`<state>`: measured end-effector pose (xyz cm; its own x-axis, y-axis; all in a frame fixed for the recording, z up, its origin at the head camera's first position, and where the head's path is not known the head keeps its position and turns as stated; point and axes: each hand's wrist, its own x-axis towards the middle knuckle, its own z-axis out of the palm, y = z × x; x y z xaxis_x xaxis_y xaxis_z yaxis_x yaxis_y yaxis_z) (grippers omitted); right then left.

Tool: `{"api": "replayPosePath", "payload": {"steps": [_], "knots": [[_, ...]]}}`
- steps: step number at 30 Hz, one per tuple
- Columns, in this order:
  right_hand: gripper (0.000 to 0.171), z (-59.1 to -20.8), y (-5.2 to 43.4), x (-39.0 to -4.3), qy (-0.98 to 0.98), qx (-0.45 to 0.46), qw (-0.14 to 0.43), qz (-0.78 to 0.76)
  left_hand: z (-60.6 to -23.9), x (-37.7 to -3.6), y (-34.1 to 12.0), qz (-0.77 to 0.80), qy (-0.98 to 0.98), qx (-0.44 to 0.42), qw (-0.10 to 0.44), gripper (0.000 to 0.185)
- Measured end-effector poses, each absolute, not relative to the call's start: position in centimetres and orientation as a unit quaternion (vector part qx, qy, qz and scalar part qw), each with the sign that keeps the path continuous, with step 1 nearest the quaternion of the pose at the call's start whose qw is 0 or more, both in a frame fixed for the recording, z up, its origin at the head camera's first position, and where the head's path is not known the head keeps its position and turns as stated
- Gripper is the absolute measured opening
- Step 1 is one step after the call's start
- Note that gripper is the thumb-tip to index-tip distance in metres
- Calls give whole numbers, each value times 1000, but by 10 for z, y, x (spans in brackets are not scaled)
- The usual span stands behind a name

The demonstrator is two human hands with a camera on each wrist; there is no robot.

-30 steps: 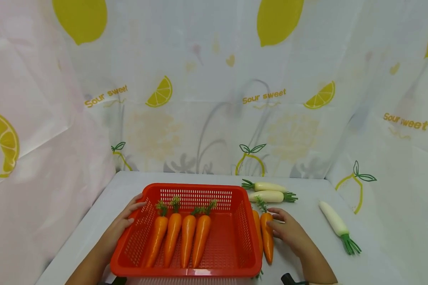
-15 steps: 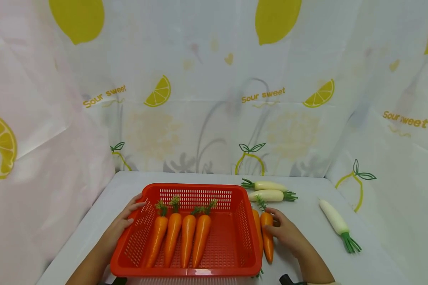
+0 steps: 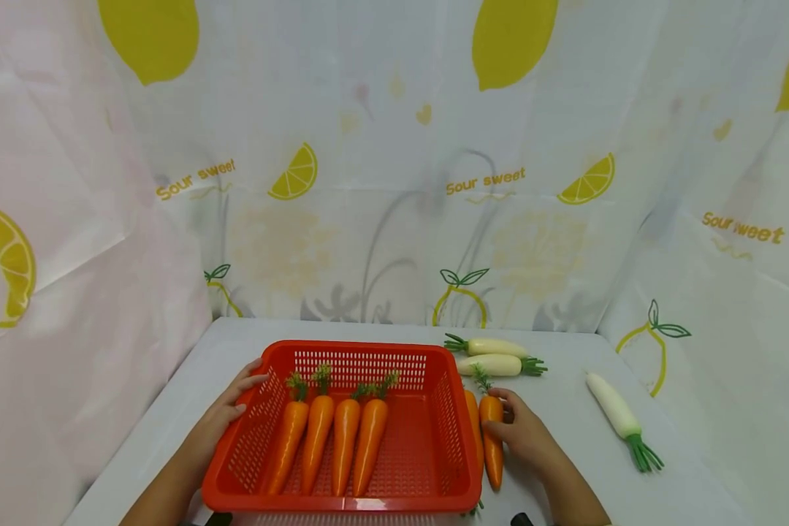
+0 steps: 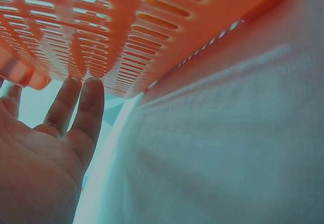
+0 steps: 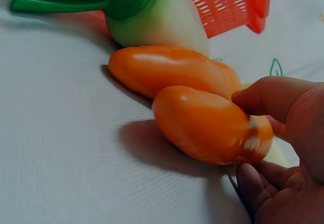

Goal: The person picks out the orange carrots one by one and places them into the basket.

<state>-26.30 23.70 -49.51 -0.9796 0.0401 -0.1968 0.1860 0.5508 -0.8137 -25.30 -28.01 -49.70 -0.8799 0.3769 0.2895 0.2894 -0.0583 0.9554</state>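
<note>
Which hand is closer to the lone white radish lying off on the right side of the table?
Right. The right hand grips a carrot just beside the red basket, well short of that radish. The left hand touches the basket's far left wall.

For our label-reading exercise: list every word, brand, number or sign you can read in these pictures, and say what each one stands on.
"Sour sweet" – printed on the lemon-patterned backdrop cloth, left panel.
"Sour sweet" – same cloth, centre, above the red basket, at.
"Sour sweet" – same cloth, right panel.
No text can be seen on the basket, carrots, white radishes or table.
</note>
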Motion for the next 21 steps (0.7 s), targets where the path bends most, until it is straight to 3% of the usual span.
{"api": "replayPosePath", "payload": {"steps": [9,21], "knots": [[63,-497,237,-262,873,65,74,-478,-495,-250,-282,683,701,199,51,51],[66,-495,235,-263,866,78,53,-491,-498,-251,-284,689,689,219,55,51]]}}
